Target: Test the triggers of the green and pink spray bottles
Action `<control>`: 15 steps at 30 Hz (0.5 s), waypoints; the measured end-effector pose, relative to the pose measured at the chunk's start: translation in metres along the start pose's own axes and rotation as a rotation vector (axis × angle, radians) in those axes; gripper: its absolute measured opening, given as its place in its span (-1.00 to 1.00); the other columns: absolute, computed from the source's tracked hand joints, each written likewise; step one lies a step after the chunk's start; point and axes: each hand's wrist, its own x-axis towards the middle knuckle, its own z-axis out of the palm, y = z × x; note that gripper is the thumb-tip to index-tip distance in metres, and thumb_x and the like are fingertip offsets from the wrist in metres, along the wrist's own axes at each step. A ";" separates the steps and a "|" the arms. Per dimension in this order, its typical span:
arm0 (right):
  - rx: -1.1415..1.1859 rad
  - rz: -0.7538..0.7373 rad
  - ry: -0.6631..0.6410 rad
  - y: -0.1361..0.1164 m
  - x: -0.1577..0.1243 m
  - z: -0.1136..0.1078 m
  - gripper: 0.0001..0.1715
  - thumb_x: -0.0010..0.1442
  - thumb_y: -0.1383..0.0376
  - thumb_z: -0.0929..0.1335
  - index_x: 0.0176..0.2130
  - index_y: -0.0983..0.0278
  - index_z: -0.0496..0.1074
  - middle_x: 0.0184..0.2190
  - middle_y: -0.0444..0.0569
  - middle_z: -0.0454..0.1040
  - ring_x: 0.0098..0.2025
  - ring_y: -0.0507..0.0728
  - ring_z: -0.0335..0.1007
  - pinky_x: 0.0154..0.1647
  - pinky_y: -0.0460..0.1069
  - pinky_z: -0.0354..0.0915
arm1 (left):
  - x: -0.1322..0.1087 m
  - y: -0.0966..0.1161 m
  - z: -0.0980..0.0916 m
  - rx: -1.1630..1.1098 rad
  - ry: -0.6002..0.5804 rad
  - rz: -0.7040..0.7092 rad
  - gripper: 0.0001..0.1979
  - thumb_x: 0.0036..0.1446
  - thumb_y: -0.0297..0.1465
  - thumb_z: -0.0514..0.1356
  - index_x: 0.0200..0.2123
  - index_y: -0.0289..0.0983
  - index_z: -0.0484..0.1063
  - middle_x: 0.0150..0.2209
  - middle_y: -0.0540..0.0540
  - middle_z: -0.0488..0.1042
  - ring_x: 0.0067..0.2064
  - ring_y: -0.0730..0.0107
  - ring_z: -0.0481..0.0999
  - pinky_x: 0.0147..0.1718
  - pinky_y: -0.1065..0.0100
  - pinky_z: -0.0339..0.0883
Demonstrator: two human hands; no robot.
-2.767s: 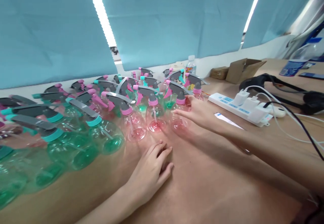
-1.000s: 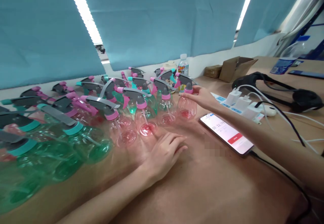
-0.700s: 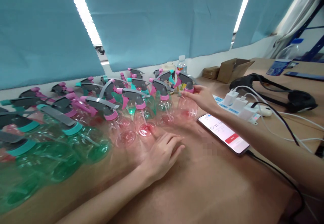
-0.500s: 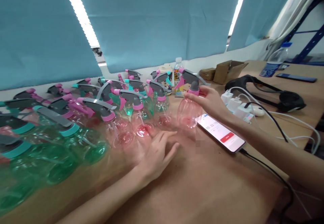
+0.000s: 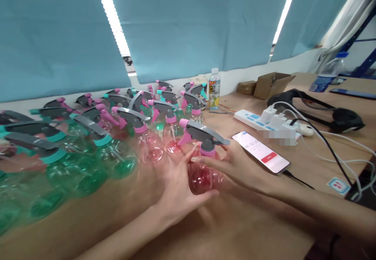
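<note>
A pink spray bottle [image 5: 205, 174] with a grey and pink trigger head stands upright between my two hands. My right hand [image 5: 235, 166] is wrapped round its upper body, just below the pink collar. Against the left side of the same bottle lies my left hand [image 5: 182, 189], its thumb and fingers spread round the body. Other pink spray bottles [image 5: 148, 148] stand close behind and to the left. Further left are several green spray bottles [image 5: 116, 160] with turquoise collars, grouped on the table [image 5: 243, 221].
Right of my hands lies a lit phone [image 5: 261, 152] on a cable. Behind it are a white power strip [image 5: 246, 118] with chargers, a black headset strap [image 5: 317, 113], an open cardboard box [image 5: 272, 85] and a labelled drink bottle [image 5: 214, 89]. Loose cables cross the right side.
The pink bottle has come nearer in my right hand, away from the back. My left hand has moved up to it, fingers spread round its side. The view has shifted slightly.
</note>
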 end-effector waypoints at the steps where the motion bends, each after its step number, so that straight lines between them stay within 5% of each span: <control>1: -0.040 0.002 -0.003 -0.005 -0.001 0.003 -0.70 0.12 0.10 0.40 -0.12 0.07 0.45 -0.22 -0.21 0.55 -0.24 0.09 0.46 -0.24 0.00 0.32 | -0.004 -0.001 -0.003 -0.002 0.009 -0.013 -0.06 0.03 -0.26 0.36 0.31 -0.12 -0.18 0.24 -0.28 0.16 0.19 -0.14 0.25 0.10 -0.20 0.17; 6: -0.150 0.067 -0.074 -0.027 0.002 0.012 -0.68 0.07 0.01 0.41 -0.27 0.17 0.46 -0.35 -0.14 0.53 -0.36 0.11 0.43 -0.38 0.02 0.27 | -0.021 -0.005 -0.017 -0.015 0.049 0.008 -0.09 0.03 -0.25 0.36 0.31 -0.11 -0.12 0.28 -0.24 0.09 0.24 -0.14 0.17 0.12 -0.18 0.14; 10: 0.018 0.013 -0.161 -0.032 0.012 0.025 -0.57 -0.02 0.07 0.48 -0.23 0.22 0.37 -0.27 -0.08 0.51 -0.23 0.14 0.44 -0.23 0.05 0.31 | -0.034 -0.006 -0.027 -0.023 0.054 0.010 -0.13 0.00 -0.26 0.36 0.28 -0.17 -0.04 0.23 -0.26 0.18 0.21 -0.15 0.21 0.13 -0.16 0.13; 15: 0.293 -0.002 -0.301 -0.034 0.022 0.046 -0.48 -0.07 0.24 0.51 -0.17 0.20 0.26 -0.43 -0.20 0.45 -0.35 0.06 0.38 -0.33 -0.01 0.27 | -0.049 -0.003 -0.041 0.043 0.030 -0.030 -0.11 -0.07 -0.24 0.37 0.27 -0.21 0.01 0.20 -0.30 0.23 0.19 -0.24 0.22 0.08 -0.19 0.18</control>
